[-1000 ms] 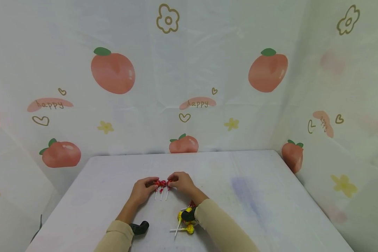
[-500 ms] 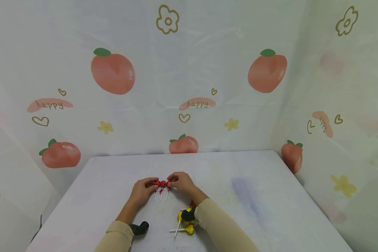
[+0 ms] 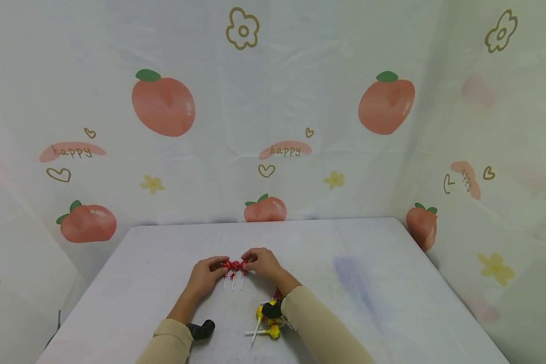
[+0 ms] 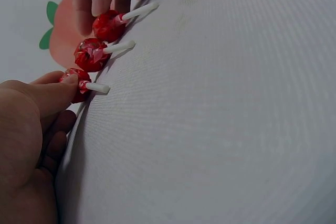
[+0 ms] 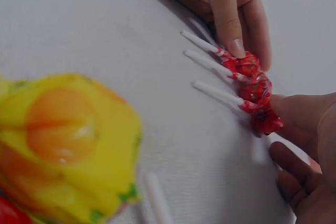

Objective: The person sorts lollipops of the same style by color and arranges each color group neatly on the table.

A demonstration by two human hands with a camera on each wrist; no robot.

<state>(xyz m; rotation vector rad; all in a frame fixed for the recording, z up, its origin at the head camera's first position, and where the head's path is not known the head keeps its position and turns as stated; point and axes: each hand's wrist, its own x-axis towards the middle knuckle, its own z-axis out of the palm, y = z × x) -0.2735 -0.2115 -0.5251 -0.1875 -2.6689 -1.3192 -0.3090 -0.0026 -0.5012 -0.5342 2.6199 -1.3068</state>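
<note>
Three red-wrapped lollipops lie side by side on the white table (image 3: 346,323), heads touching or nearly so, white sticks toward the person. My left hand (image 3: 204,276) pinches the head of the left lollipop (image 4: 81,88) between thumb and fingers. At the other end, my right hand (image 3: 263,264) has its thumb and fingers on the head of the right lollipop (image 5: 266,123). Between them sits the middle lollipop (image 4: 91,55), which neither hand grips. Part of each outer head is hidden behind fingers in the head view.
Several yellow-wrapped lollipops (image 3: 274,331) lie in a loose pile under the right forearm, with a red one (image 3: 278,293) at its far side. Black wrist cameras (image 3: 202,329) sit on both wrists. A fruit-printed cloth (image 3: 200,182) hangs behind the table.
The right lollipop's stick has swung very slightly to the right. Both hands keep their places at the two ends of the row.
</note>
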